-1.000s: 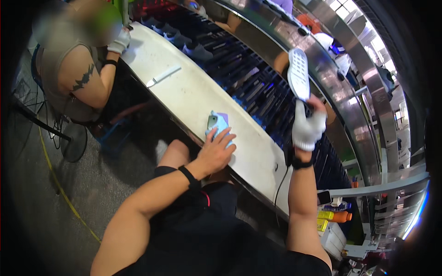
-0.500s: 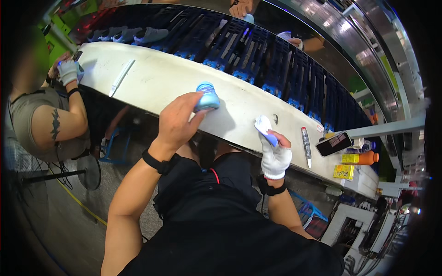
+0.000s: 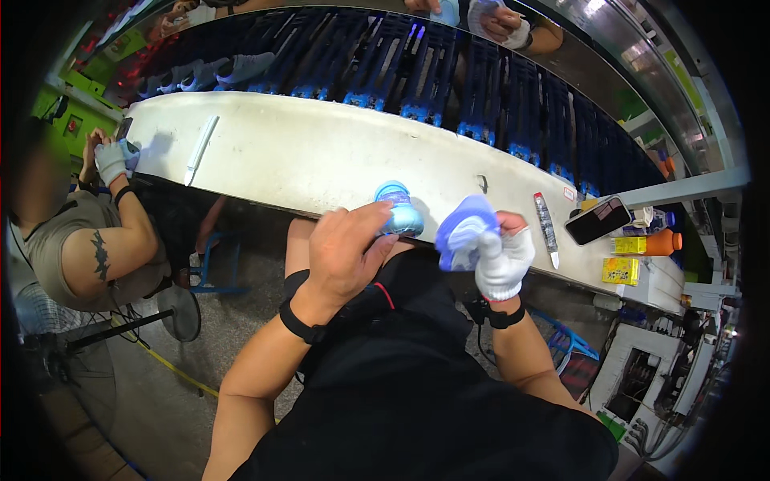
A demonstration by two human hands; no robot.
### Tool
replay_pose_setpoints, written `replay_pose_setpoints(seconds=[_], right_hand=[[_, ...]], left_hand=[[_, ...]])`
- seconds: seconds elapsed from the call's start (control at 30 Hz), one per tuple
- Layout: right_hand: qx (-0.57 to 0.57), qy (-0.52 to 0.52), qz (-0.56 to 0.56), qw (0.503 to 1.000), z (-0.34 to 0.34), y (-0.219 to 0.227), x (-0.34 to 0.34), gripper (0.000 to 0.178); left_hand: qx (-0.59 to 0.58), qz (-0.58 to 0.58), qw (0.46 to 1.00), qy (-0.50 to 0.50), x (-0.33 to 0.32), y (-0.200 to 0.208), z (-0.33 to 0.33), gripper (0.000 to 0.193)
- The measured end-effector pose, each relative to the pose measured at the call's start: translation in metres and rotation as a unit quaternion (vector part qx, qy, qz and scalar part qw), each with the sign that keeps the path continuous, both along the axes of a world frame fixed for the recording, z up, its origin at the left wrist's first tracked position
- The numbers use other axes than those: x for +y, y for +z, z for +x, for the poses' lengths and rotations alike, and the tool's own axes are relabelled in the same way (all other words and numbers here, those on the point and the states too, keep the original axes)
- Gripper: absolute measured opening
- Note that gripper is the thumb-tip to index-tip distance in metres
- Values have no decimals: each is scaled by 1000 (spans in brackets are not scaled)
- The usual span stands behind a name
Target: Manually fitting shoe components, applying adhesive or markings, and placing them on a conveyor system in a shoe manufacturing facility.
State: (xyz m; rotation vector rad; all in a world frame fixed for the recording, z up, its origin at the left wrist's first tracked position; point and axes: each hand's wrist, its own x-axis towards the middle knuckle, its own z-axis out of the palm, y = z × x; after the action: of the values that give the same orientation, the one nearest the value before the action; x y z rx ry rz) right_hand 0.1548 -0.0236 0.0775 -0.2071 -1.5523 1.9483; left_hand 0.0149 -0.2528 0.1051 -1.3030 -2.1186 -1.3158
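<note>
My bare left hand (image 3: 341, 248) is closed on a light blue shoe (image 3: 403, 218) at the near edge of the white bench (image 3: 281, 136), its thumb and fingers pinching the side. The shoe is seen from one end. To its right, my right hand (image 3: 504, 260), in a white glove with bare fingertips, grips a flat purple-blue and white piece (image 3: 467, 228). That piece is smeared by motion, so I cannot tell its exact kind. It is held apart from the shoe, its broad face showing.
A white pen-like tool (image 3: 202, 151) lies on the left, a marker (image 3: 547, 228) on the right. Beyond it are a phone (image 3: 598, 220), an orange bottle (image 3: 664, 243) and a yellow box (image 3: 620, 271). A slatted conveyor (image 3: 377, 68) runs behind; a co-worker (image 3: 112, 240) sits at left.
My left hand and the shoe have come right and nearer to me. The piece in my right hand has turned to show its broad face. The view has shifted slightly.
</note>
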Motion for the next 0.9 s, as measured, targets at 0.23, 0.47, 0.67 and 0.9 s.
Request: replay_pose_setpoints(seconds=[0.23,0.47,0.67,0.9], right_hand=[[47,119,70,989,-26,-12,-47,31],[75,86,245,963,-37,-24,-45,33],[56,84,272,957,-33,-33,-40,42],[56,95,241,964,-33,-42,-40,46]], left_hand=[[-151,47,987,-18,-18,-7,14,21],[-136,52,989,-25,-21,-17,15,27],[-133,40,990,-30,-21,-20,13,32],[-141,61,988,-26,-16,-26,10,34]])
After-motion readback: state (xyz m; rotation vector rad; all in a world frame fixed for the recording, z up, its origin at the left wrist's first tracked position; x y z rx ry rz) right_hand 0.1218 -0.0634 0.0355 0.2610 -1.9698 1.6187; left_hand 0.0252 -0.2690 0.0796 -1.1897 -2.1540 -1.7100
